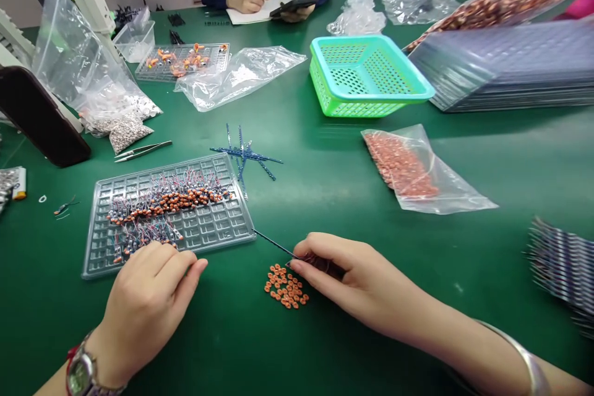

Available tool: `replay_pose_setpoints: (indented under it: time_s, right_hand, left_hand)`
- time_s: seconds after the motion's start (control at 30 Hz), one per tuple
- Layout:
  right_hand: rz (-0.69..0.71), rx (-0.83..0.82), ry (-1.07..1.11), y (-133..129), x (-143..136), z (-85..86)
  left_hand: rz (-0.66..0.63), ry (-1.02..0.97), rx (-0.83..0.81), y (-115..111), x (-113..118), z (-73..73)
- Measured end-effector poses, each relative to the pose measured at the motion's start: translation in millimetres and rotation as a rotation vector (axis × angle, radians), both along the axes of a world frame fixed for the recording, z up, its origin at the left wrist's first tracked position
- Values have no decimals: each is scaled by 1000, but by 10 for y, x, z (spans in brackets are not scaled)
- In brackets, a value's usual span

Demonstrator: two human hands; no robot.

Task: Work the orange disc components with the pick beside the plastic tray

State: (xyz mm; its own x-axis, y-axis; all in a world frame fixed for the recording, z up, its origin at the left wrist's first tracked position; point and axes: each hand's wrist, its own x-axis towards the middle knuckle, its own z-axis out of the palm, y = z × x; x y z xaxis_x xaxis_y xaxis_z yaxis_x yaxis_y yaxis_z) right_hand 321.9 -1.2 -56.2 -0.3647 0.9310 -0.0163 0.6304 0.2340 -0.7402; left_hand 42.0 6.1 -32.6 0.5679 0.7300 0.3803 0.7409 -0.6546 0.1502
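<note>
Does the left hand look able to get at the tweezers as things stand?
Probably yes: the left hand seems to hold nothing, and the tweezers lie uncovered on the table. The filled tray sits between, though it looks low enough to reach over.

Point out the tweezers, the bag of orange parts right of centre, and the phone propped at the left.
tweezers [146, 150]: head view, on the metal arms
bag of orange parts [401, 166]: head view, on its filled part
phone [41, 112]: head view, on its dark face

Pinches a thin dark rod with the right hand beside orange rings; holds the left hand by the clear tray.
</note>
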Motion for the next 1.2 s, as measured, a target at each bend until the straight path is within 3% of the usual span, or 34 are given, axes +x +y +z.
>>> replay_pose_setpoints:
  time_s: [0.17,1.2]
  right_hand:
    - [36,-11,19,10,24,-9]
    - [205,15,97,41,53,2]
  left_hand:
    - [-39,-46,-6,27,-52,-69]
    - [-35,-76,-50,23,-70,-56]
